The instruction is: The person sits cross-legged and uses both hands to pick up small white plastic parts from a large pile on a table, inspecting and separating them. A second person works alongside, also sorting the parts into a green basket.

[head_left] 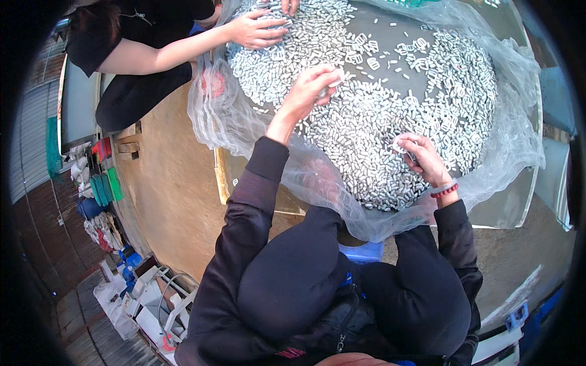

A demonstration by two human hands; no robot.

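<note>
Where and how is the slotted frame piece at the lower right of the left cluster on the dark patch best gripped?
Probably best by opposite edges of its outer rim, pinched from above: the slotted frame piece seems to lie flat. Coming in from its right looks easier, since the dark surface is barer there, while similar frame pieces crowd its left.

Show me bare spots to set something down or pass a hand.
Best is the dark strip between the left and right spreads of silvery pieces, near the far side, though strays dot it. Also the grey tabletop corner outside the netting, at lower right. Crowded: around the left hand, right hand and co-worker's hand.
</note>
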